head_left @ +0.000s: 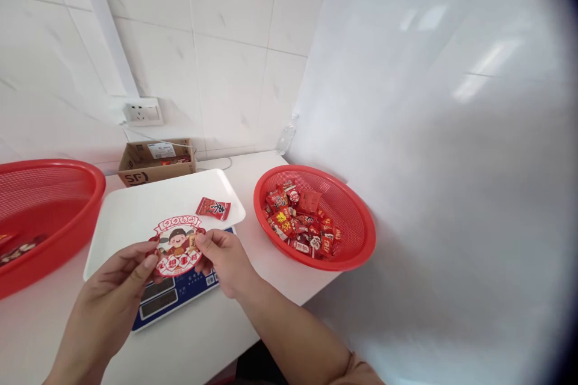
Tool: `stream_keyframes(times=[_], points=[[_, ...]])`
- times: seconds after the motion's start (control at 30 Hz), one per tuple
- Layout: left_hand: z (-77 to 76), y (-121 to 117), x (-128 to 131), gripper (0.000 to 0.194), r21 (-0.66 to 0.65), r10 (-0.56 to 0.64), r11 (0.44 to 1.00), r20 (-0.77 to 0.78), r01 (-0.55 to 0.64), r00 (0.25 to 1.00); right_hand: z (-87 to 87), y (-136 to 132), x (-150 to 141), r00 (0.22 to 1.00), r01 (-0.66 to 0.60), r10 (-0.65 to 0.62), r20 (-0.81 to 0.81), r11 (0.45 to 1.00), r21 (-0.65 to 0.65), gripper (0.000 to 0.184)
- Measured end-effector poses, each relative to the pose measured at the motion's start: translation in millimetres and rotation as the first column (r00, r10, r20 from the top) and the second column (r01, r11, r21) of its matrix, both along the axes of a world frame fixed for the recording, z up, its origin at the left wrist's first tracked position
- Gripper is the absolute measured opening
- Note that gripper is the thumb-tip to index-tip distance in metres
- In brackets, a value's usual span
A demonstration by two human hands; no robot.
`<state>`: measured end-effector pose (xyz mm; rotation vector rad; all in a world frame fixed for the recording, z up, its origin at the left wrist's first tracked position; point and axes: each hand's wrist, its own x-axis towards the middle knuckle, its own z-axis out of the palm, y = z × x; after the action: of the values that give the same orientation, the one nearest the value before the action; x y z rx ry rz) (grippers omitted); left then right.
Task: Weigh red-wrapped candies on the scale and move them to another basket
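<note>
A round paper card (177, 246) with a cartoon figure and red lettering is pinched by its two side edges. My left hand (118, 289) grips its left edge between thumb and fingers, and my right hand (224, 255) grips the right edge. The card hangs above a blue and white digital scale (187, 295), partly covering its display. On the scale's white tray (135, 207) lies one red snack packet (214, 209), just beyond the card.
To the right stands a red mesh basket (356, 240) with many small red packets (302, 222). Another red basket (85, 216) is at the left. Behind the scale sits a cardboard box (158, 171). A wall socket (142, 113) and cable are above it. The white table (235, 325) meets the wall.
</note>
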<state>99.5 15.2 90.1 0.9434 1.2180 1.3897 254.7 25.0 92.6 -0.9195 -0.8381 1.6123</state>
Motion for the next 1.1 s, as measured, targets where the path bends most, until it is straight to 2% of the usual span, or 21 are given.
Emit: stream_keyframes(times=[0.1, 0.2, 0.3, 0.5, 0.6, 0.77, 0.93, 1.1], points=[[6.6, 1.0, -1.8, 0.044, -0.091, -0.026, 0.995, 0.095, 0.035, 0.995, -0.9, 0.6, 1.3, 0.996, -0.054, 0.052, -0.07, 0.998, -0.029, 0.047], [9.6, 2.7, -4.1, 0.047, -0.107, -0.025, 0.994, 0.096, 0.035, 0.995, -2.2, 0.1, 2.1, 0.997, -0.055, 0.055, -0.055, 0.998, -0.009, 0.047], [8.1, 5.0, -5.5, 0.049, -0.087, -0.064, 0.994, 0.05, 0.068, 0.997, -2.1, -0.2, 3.4, 1.0, -0.02, 0.021, -0.019, 0.999, 0.028, 0.045], [4.6, 7.8, -3.9, 0.046, -0.015, -0.068, 0.998, -0.019, 0.068, 0.997, 1.5, 1.4, 6.6, 0.999, 0.023, -0.024, 0.028, 0.998, 0.057, 0.04], [5.9, 7.2, -1.7, 0.041, 0.001, -0.046, 0.999, 0.02, 0.046, 0.999, 1.1, 2.5, 6.6, 0.999, 0.047, -0.048, 0.006, 0.997, 0.058, 0.038], [11.2, 2.1, 4.3, 0.039, 0.036, -0.072, 0.997, 0.111, 0.069, 0.991, -4.2, 2.8, 4.7, 0.996, 0.073, -0.071, -0.046, 0.996, 0.052, 0.035], [15.1, -1.0, 6.5, 0.046, 0.064, -0.1, 0.993, 0.079, 0.095, 0.992, -6.9, 5.9, 6.7, 0.999, 0.047, -0.049, 0.024, 0.995, 0.087, 0.033], [17.7, 0.4, 3.7, 0.041, 0.036, -0.122, 0.992, 0.08, 0.119, 0.989, -5.5, 10.2, 7.0, 0.996, 0.016, -0.022, 0.084, 0.997, 0.073, 0.036]])
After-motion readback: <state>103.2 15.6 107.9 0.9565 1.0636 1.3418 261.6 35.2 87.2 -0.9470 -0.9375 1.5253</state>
